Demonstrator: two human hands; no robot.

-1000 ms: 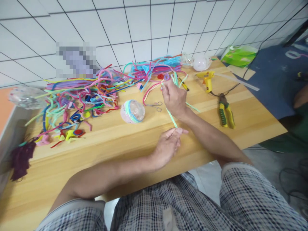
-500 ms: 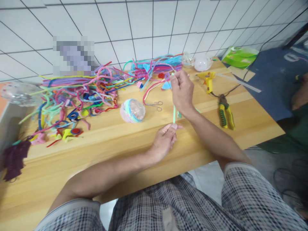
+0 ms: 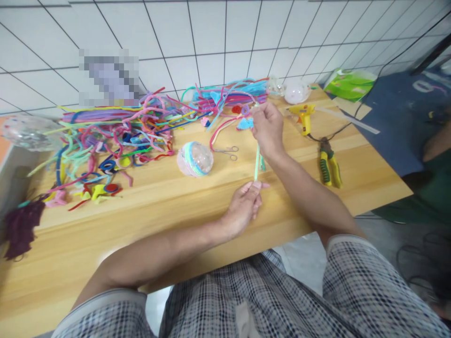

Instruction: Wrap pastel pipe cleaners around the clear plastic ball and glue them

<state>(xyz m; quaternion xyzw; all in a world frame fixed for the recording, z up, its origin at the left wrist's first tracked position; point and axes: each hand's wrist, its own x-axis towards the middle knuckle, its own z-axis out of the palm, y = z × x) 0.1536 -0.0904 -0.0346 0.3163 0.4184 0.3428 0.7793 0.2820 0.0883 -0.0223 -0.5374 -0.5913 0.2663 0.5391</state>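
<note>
A light green pipe cleaner (image 3: 257, 164) runs nearly upright between my two hands, above the wooden table. My left hand (image 3: 244, 206) pinches its lower end between thumb and fingers. Higher up, my right hand (image 3: 268, 126) is closed around the upper part, its fingers partly hidden behind the back of the hand. To the left of my hands sits a clear ball (image 3: 195, 159) partly wrapped in pink, green and blue bands. Small scissors (image 3: 229, 151) lie between that ball and my right hand. A short teal piece (image 3: 262, 163) shows just behind the pipe cleaner.
A tangled heap of coloured pipe cleaners (image 3: 116, 136) covers the back left. Bundled pipe cleaners (image 3: 232, 91) lie along the wall. A yellow glue gun (image 3: 306, 116) with a cord and green-yellow pliers (image 3: 328, 164) are on the right. Clear balls (image 3: 296, 92) stand at the back right.
Both hands keep hold of the green pipe cleaner in almost the same place. The right hand has shifted very slightly; the view has tilted a little.
</note>
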